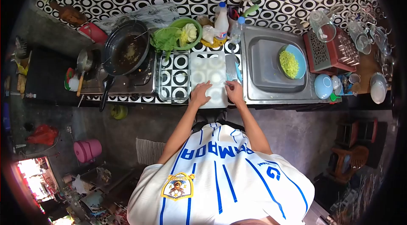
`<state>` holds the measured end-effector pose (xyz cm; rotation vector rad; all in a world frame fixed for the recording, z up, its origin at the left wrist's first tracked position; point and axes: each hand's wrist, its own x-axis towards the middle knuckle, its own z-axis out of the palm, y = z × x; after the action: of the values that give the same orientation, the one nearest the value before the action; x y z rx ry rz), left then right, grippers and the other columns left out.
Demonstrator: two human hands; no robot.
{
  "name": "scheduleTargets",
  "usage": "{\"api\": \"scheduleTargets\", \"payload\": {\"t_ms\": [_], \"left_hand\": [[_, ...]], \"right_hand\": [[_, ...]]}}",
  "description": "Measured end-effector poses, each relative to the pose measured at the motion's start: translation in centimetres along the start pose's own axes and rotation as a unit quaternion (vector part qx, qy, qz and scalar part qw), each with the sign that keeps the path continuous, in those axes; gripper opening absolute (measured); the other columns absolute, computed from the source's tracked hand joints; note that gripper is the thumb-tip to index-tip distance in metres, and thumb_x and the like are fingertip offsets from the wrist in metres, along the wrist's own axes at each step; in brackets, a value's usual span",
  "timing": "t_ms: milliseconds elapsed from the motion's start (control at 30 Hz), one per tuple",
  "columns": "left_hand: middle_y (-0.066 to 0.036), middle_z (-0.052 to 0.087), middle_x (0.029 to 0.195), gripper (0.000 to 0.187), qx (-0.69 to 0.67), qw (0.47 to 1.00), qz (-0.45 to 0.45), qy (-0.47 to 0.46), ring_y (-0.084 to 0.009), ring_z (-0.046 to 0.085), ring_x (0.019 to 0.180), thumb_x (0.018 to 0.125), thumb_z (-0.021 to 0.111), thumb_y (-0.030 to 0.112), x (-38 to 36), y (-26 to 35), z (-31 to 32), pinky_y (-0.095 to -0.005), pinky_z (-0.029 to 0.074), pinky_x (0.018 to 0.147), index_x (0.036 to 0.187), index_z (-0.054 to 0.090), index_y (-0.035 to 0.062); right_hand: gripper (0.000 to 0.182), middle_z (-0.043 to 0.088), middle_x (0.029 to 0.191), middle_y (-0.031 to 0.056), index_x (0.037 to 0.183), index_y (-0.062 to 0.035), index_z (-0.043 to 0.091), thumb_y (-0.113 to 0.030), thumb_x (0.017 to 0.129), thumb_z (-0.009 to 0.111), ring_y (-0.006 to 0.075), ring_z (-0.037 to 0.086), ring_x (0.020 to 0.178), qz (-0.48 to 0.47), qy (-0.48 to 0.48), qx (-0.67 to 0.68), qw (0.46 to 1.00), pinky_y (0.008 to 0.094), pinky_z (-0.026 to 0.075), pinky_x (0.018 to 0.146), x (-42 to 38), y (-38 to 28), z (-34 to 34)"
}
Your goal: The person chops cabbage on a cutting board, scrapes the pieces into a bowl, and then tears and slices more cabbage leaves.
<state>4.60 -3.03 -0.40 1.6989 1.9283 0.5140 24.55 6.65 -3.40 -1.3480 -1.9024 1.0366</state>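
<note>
A pale, translucent cutting board (208, 66) lies on the tiled counter in front of me. My left hand (201, 94) rests on its lower left part, fingers spread and holding nothing. At the board's lower right edge, my right hand (235, 92) is closed around the near end of a wide-bladed knife (231, 67). The blade points away from me, along the gap between board and sink; the handle is hidden by my fingers. Something light blue (238, 73) lies just right of the blade.
Left of the board sits a clear glass dish (174, 96), then a stove with a black frying pan (128, 49). Behind are a green basin (197, 34) of vegetables and several bottles. In the sink (250, 93), a blue bowl (301, 62) holds shredded green food. A dish rack (320, 51) stands right.
</note>
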Motion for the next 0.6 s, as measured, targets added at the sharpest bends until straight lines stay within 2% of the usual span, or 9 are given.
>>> {"api": "scheduleTargets", "payload": {"t_ms": [33,100,133,167,233,333,433,500,600], "left_hand": [[-0.004,0.053,0.145,0.068,-0.074,0.997,-0.023,-0.007,-0.0254,0.054,0.126,0.072,0.078,0.014,0.1,-0.4,0.2,-0.0367,0.045,0.105,0.136,0.056,0.0139],[-0.009,0.056,0.141,0.066,-0.223,0.973,-0.062,-0.014,-0.0239,0.059,0.12,0.077,0.079,0.017,1.1,-1.0,-0.1,-0.0359,0.047,0.101,0.138,0.055,0.0101],[-0.014,0.06,0.135,0.062,-0.352,0.93,-0.107,0.016,-0.0199,0.065,0.111,0.084,0.077,0.018,1.7,-1.2,-0.5,-0.0331,0.051,0.094,0.139,0.052,0.0048],[-0.011,0.062,0.132,0.056,-0.408,0.905,-0.11,0.052,-0.0174,0.066,0.107,0.086,0.074,0.013,2.1,-1.8,-1.2,-0.0306,0.052,0.089,0.137,0.054,0.0032],[-0.012,0.064,0.128,0.052,-0.395,0.904,-0.088,0.136,-0.0176,0.066,0.104,0.086,0.073,0.011,2.6,-2.6,-3.8,-0.0303,0.052,0.088,0.135,0.055,0.0016],[-0.016,0.064,0.125,0.044,-0.398,0.882,-0.1,0.232,-0.0204,0.065,0.106,0.089,0.069,0.01,3.0,-4.2,-7.5,-0.031,0.05,0.092,0.13,0.058,-0.0022],[-0.016,0.066,0.123,0.043,-0.401,0.872,-0.096,0.262,-0.0199,0.063,0.11,0.091,0.066,0.01,2.4,-5.3,-10.3,-0.0311,0.049,0.093,0.13,0.057,-0.0023],[-0.015,0.066,0.121,0.042,-0.418,0.864,-0.094,0.264,-0.0192,0.064,0.109,0.091,0.067,0.011,1.6,-6.0,-11.2,-0.0306,0.049,0.093,0.13,0.057,-0.0024],[-0.013,0.065,0.123,0.045,-0.435,0.862,-0.091,0.246,-0.0169,0.061,0.111,0.092,0.066,0.01,0.1,-6.9,-12.4,-0.0298,0.046,0.097,0.134,0.053,-0.0023]], "right_hand": [[0.029,0.067,0.1,0.0206,0.109,-0.0018,0.071,-0.013,0.083,0.07,0.0292,0.068,0.081,0.019,-0.003,0.03,0.999,0.0355,0.054,0.076,-0.2,0.2,-0.1],[0.028,0.069,0.101,0.0193,0.108,-0.0017,0.071,-0.015,0.083,0.07,0.0281,0.069,0.083,0.047,-0.024,0.037,0.998,0.0349,0.054,0.077,0.0,0.4,-0.3],[0.028,0.07,0.097,0.0179,0.108,-0.0021,0.072,-0.017,0.084,0.07,0.0273,0.069,0.083,0.053,-0.032,0.031,0.998,0.035,0.054,0.077,0.3,0.6,-0.2],[0.027,0.071,0.093,0.0165,0.108,-0.0012,0.071,-0.016,0.085,0.069,0.0242,0.069,0.08,0.04,-0.041,0.037,0.998,0.0333,0.054,0.075,1.0,0.7,0.2],[0.025,0.071,0.086,0.0138,0.107,0.0007,0.071,-0.013,0.087,0.068,0.0178,0.068,0.073,0.021,-0.059,0.053,0.997,0.0298,0.054,0.07,2.1,-0.5,1.3],[0.028,0.072,0.086,0.013,0.11,0.0001,0.071,-0.017,0.088,0.067,0.0161,0.068,0.071,-0.058,-0.099,0.061,0.992,0.0283,0.054,0.065,6.4,-4.3,4.2],[0.036,0.071,0.088,0.0188,0.112,0.0004,0.069,-0.023,0.084,0.069,0.0258,0.07,0.071,-0.127,-0.06,0.035,0.989,0.0342,0.056,0.067,12.4,-9.9,8.4],[0.042,0.071,0.089,0.0208,0.114,0.0024,0.067,-0.025,0.082,0.068,0.0324,0.07,0.077,-0.148,-0.008,-0.009,0.989,0.0399,0.055,0.074,16.6,-12.4,11.7],[0.053,0.068,0.094,0.0247,0.126,-0.0019,0.061,-0.024,0.079,0.07,0.0393,0.066,0.092,-0.175,0.023,-0.103,0.979,0.0461,0.052,0.083,21.6,-15.0,15.7]]}}
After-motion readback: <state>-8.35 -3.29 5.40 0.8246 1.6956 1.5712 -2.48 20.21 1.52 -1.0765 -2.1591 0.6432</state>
